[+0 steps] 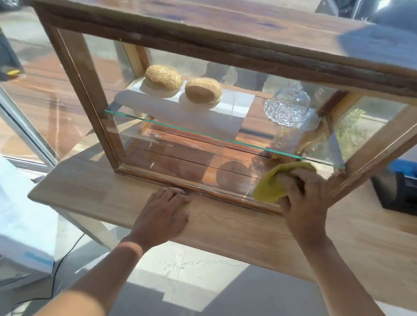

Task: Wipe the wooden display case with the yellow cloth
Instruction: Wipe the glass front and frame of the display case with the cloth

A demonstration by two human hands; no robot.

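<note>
head | right hand [302, 200] grips yellow cloth [274, 184] | left hand [165, 211] flat, spread | no legible writing

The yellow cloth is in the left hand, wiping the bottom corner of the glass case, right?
Not quite. The head view shows the yellow cloth in the right hand, wiping the bottom corner of the glass case. The left hand lies flat on the table.
</note>
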